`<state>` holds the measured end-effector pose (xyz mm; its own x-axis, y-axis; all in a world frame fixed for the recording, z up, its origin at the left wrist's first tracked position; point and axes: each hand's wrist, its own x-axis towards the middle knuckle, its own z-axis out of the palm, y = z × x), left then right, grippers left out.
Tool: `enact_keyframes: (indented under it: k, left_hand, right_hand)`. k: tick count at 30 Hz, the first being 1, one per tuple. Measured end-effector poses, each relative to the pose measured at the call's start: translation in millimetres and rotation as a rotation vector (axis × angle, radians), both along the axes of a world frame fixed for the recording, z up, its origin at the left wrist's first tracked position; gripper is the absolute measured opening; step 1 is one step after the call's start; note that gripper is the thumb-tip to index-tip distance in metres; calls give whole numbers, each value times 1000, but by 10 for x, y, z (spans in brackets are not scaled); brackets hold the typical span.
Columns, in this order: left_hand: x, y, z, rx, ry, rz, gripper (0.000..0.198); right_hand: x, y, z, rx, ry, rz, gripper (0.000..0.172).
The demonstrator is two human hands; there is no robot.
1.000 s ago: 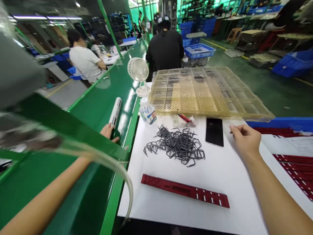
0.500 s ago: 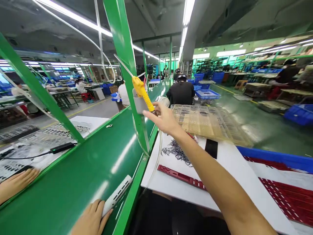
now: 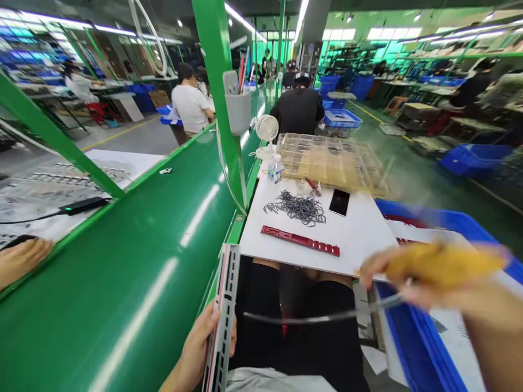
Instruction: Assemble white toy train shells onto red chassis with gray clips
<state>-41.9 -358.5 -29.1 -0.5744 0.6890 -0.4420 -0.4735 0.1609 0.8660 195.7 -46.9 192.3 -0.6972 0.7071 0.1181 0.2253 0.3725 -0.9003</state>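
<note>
My left hand is closed around a long white slotted plastic strip, its near part running down past the bottom edge. A thin red line shows along the strip. Over at the right, my right hand, smeared by motion, grips a yellow air blow gun. A long thin tube reaches from that hand leftward above my lap. On the white table lie a dark red slotted strip and a heap of small grey bent pieces.
A green conveyor runs along my left, with a green post bearing a grey cup. A co-worker's hand rests at its far edge. On the table are a phone, bottle, fan and compartment tray. Blue bins stand right.
My right hand has taken the yellow air blow gun from the cup on the post and swung it down to the right. My left hand has brought the white strip off the conveyor toward my lap.
</note>
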Motion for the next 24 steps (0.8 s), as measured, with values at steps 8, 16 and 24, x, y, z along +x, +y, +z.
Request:
enact_keyframes:
  k: [8, 16, 24]
  left_hand:
    - [360, 497, -199, 5, 116, -435, 74]
    - [294, 603, -314, 61, 271, -545, 59]
    - [169, 581, -350, -43, 267, -502, 60]
  right_hand:
    - [826, -854, -1722, -349, -579, 91, 57]
    - [642, -927, -1827, -290, -783, 315, 34]
    - [531, -865, -1891, -232, -796, 305, 21]
